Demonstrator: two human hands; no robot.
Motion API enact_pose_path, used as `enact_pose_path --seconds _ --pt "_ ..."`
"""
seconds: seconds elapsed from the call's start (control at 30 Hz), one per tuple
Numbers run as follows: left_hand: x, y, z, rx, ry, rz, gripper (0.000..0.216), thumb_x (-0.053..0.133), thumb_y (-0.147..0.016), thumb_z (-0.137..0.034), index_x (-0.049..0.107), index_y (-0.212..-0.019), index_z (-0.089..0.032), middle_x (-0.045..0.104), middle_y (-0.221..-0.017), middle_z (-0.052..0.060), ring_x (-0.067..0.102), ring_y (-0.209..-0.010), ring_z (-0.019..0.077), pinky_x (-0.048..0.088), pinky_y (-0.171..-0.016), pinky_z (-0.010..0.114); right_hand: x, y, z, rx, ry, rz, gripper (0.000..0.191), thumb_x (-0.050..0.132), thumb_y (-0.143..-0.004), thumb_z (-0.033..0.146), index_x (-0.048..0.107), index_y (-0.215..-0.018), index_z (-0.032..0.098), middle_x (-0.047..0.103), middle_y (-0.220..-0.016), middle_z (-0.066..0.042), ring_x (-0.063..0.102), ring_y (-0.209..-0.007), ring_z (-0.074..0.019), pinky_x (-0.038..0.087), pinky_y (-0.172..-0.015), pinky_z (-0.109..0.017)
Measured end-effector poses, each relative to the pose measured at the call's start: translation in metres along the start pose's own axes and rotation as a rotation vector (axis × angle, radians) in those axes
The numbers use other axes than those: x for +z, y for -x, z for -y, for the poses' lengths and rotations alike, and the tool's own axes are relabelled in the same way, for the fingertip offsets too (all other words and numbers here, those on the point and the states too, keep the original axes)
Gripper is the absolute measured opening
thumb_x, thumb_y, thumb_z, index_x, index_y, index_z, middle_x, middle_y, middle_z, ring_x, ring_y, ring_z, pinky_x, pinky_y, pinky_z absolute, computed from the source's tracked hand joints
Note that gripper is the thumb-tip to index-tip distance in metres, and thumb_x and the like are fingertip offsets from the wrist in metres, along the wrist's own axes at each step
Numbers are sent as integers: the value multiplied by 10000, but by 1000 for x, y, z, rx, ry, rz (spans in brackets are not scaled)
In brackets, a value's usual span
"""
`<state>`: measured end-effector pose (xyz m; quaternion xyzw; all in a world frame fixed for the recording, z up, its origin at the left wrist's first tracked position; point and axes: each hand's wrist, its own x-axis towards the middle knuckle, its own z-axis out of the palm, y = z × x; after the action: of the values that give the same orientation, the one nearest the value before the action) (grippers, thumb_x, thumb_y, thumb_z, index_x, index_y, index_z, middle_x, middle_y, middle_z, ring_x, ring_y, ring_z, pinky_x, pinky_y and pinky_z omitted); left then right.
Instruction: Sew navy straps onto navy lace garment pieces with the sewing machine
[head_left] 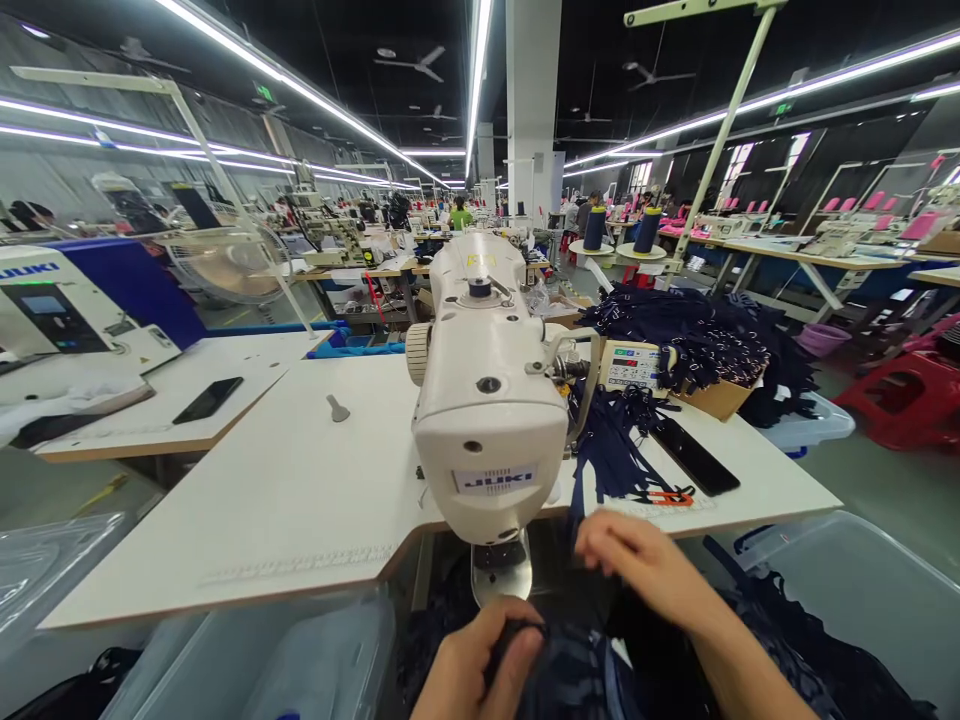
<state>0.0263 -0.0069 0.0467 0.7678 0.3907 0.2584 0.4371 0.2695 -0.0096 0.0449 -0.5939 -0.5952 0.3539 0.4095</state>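
Note:
A white Juki sewing machine (487,400) stands in front of me on a white table (285,500). Below its needle end lies dark navy fabric (577,670). My left hand (472,665) is closed, pinching a fold of that fabric near the bottom edge of the view. My right hand (637,560) rests on the fabric just right of the presser foot (501,570), fingers curled down on the cloth. Navy straps (615,450) hang over the table beside the machine.
A black phone (694,455) and orange-handled snips (667,497) lie right of the machine. A box heaped with navy pieces (705,345) sits behind a control panel (630,365). Clear plastic bins (862,580) flank my seat. Another phone (208,399) lies on the left table. Red stools (900,395) stand right.

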Motion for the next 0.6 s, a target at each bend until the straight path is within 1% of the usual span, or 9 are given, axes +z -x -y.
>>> enact_pose_path --seconds 0.03,0.1,0.13,0.2,0.27,0.33,0.4,0.5,0.6 --pt "-6 -1 -1 -4 -8 -48 371 379 -967 -500 624 -954 -222 649 -751 1 577 -628 129 447 -576 178 -13 -19 -17 63 20 -126 330 495 -910 453 700 -807 216 685 -774 -11 629 -703 -155 477 -621 -258" --pt "-15 -2 -3 59 -19 -118 379 346 -981 -464 632 -943 -218 650 -818 31 605 -753 161 477 -694 208 -39 -60 -53 153 59 -285 365 438 -940 448 676 -859 184 677 -836 -31 632 -735 -169 487 -605 -277" --pt "-18 -3 -3 105 -29 -130 391 334 -984 -456 638 -937 -215 644 -843 44 606 -794 172 480 -740 226 -51 -79 -69 209 82 -344 341 454 -943 429 665 -903 164 672 -850 -37 634 -726 -171 500 -600 -291" --pt "-22 -4 -4 161 -58 -86 407 319 -986 -440 653 -920 -216 622 -852 52 599 -763 164 481 -728 227 -68 -111 -95 287 127 -404 260 551 -929 364 611 -1067 152 652 -996 -46 639 -803 -154 539 -695 -327" --pt "-25 -5 -5 167 -88 -1 378 340 -983 -413 666 -924 -232 606 -900 47 585 -699 135 468 -655 201 -76 -132 -109 311 167 -415 291 575 -922 335 578 -1157 164 621 -1127 -67 634 -917 -180 543 -781 -380" --pt "-28 -6 -5 140 -114 75 325 375 -976 -374 675 -930 -258 599 -950 35 583 -684 114 444 -597 177 -78 -142 -116 318 198 -409 307 577 -920 328 570 -1186 175 599 -1190 -75 621 -983 -203 533 -826 -409" --pt "-32 -7 -6 116 -128 93 290 394 -972 -328 673 -919 -271 616 -927 14 602 -722 114 442 -614 166 -80 -145 -117 333 219 -411 308 578 -919 328 571 -1186 174 599 -1193 -75 619 -991 -207 530 -832 -414" --pt "-33 -10 -3 77 -152 38 218 417 -967 -256 631 -992 -283 665 -884 -28 635 -792 119 461 -693 165 -88 -143 -113 358 220 -439 306 576 -921 326 568 -1183 168 610 -1165 -73 630 -957 -197 536 -812 -402" --pt "-28 -16 7 125 -350 -82 154 447 -943 -199 580 -1003 -249 679 -893 -18 651 -791 147 484 -668 203 -96 -132 -102 337 192 -478 277 564 -928 326 574 -1154 164 631 -1096 -61 642 -876 -169 548 -757 -362"
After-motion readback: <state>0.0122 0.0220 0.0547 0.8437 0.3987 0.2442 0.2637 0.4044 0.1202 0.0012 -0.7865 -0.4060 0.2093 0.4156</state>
